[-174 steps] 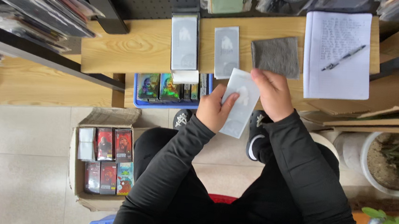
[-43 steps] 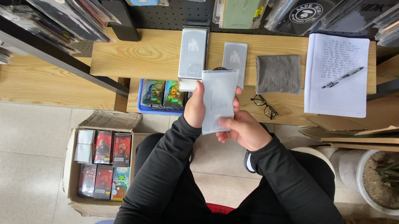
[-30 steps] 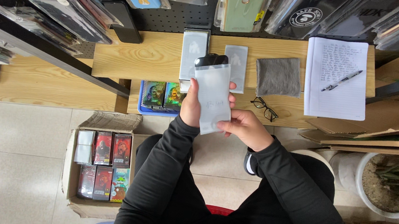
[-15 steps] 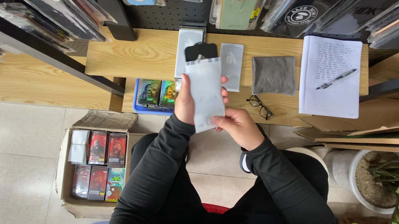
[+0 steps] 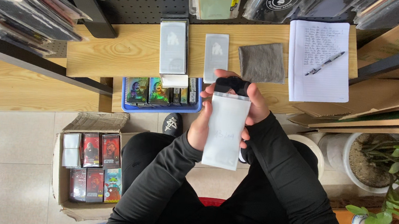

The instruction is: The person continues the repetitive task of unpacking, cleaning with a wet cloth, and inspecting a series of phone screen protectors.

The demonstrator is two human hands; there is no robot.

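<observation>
Head camera looks straight down on a seated person in black sleeves. Half a second ago the dark object topping the white pouch (image 5: 225, 130) stood higher and clear of the fingers; now the pouch has come down toward the lap and the right hand (image 5: 253, 101) curls over that dark object (image 5: 231, 84), so the object seems to be going into or out of the pouch mouth, though which way I cannot tell.

That right hand is closed narrowly, fingertips pinching the dark piece at the pouch's top edge. The left hand (image 5: 200, 126) wraps the pouch's left edge, thumb hidden behind it, holding it upright between the two hands, above the knees and just in front of the table (image 5: 119, 49).

On the table lie two flat pale packets (image 5: 173, 47), a grey cloth (image 5: 262, 62), and a notepad (image 5: 320, 60) with a pen (image 5: 325, 63). Below its edge sits a blue tray (image 5: 162, 95) of coloured boxes; a cardboard box (image 5: 90, 165) stands on the floor.
</observation>
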